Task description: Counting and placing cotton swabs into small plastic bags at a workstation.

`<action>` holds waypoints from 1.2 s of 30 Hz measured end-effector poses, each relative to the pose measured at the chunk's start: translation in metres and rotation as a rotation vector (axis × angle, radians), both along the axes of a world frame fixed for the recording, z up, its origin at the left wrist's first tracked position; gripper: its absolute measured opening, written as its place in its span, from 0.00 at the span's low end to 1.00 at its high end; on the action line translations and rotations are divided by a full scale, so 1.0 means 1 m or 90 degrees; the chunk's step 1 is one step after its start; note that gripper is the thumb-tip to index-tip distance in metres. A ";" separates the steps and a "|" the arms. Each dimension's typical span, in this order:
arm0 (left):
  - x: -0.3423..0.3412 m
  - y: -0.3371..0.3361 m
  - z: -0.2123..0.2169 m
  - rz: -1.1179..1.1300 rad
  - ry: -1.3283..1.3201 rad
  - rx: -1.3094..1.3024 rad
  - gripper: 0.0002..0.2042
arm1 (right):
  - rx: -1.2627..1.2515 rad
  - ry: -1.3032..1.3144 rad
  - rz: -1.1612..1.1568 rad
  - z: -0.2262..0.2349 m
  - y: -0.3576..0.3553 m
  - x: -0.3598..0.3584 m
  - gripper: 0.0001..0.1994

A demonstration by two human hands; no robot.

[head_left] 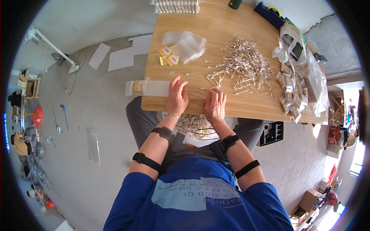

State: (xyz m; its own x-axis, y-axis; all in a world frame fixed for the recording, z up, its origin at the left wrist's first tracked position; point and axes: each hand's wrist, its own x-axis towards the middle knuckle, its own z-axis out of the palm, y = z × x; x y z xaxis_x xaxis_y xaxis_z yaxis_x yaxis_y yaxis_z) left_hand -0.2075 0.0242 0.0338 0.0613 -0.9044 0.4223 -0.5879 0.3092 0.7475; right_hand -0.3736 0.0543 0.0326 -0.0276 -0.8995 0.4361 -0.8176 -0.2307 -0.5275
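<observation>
My left hand (177,97) is at the table's near edge, its fingers apart and loosely curved, with nothing visible in them. Beside it my right hand (214,104) has its fingers bent together at the tips of a few cotton swabs (197,95) lying between the hands. A large loose heap of cotton swabs (248,63) spreads beyond my right hand. Left of my left hand, a clear bag with a yellow card and swabs (137,87) overhangs the table edge. More swabs (197,122) are piled in my lap, below the edge.
Clear empty bags (191,46) and yellow cards (169,56) lie on the wooden table (216,21). Packed swab bundles (176,6) stand at the far left. On the right are small swab packs (289,86), crumpled plastic (314,82) and a blue tape dispenser (268,14).
</observation>
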 end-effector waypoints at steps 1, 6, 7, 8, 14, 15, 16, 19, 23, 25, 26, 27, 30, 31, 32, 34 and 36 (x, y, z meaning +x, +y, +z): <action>-0.001 0.001 -0.001 -0.016 0.011 0.026 0.15 | 0.006 -0.007 -0.004 -0.001 0.000 0.000 0.12; 0.000 -0.001 -0.001 -0.032 -0.088 0.030 0.08 | 0.032 0.026 0.013 0.001 0.000 0.001 0.11; -0.001 -0.001 -0.001 -0.033 -0.108 0.031 0.07 | 0.037 0.027 0.018 0.001 0.000 0.001 0.11; -0.001 -0.002 0.000 -0.035 -0.109 0.028 0.07 | 0.034 0.026 0.016 0.001 0.000 0.001 0.11; -0.003 -0.002 0.001 -0.025 -0.159 0.015 0.05 | 0.002 0.028 0.002 0.001 -0.001 0.002 0.11; -0.003 -0.003 0.001 -0.023 -0.147 0.020 0.05 | -0.002 0.028 0.001 0.001 -0.001 0.002 0.10; -0.003 -0.003 0.001 -0.021 -0.136 0.025 0.05 | -0.006 0.028 0.000 0.001 -0.001 0.002 0.10; -0.002 -0.004 -0.001 -0.021 -0.070 0.021 0.03 | 0.010 0.021 -0.008 0.001 0.000 0.002 0.10; 0.005 -0.006 -0.002 -0.046 0.037 0.046 0.02 | 0.021 0.017 -0.009 0.001 0.000 0.003 0.10; 0.007 -0.007 0.000 -0.057 0.037 0.052 0.01 | 0.022 0.028 -0.005 0.001 0.000 0.001 0.11; 0.008 -0.007 0.000 -0.057 0.033 0.051 0.01 | 0.021 0.024 -0.005 0.000 0.000 0.001 0.11; 0.009 -0.007 0.001 -0.044 0.009 0.036 0.02 | 0.016 0.022 -0.004 0.000 0.000 0.001 0.12; 0.025 -0.012 0.010 -0.030 -0.101 -0.004 0.03 | 0.016 0.015 -0.007 -0.002 0.000 0.000 0.12; 0.034 -0.014 0.013 -0.030 -0.184 -0.030 0.04 | 0.022 0.014 -0.010 -0.002 0.000 -0.001 0.13; 0.043 -0.016 0.017 -0.024 -0.242 -0.031 0.05 | 0.023 0.012 -0.013 -0.003 0.000 -0.001 0.13; 0.069 -0.015 0.019 -0.027 -0.330 0.014 0.06 | 0.034 -0.001 -0.033 -0.002 -0.001 0.003 0.13; 0.085 -0.011 0.019 -0.027 -0.367 0.031 0.07 | 0.014 -0.003 -0.043 -0.001 -0.001 0.004 0.14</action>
State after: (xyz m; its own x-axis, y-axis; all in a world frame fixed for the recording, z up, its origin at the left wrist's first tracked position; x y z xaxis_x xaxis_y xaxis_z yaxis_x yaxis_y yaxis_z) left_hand -0.1227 0.0134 0.0531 -0.2033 -0.9202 0.3345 -0.8919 0.3150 0.3246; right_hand -0.3692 0.0530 0.0315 -0.0903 -0.9050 0.4158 -0.8286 -0.1633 -0.5354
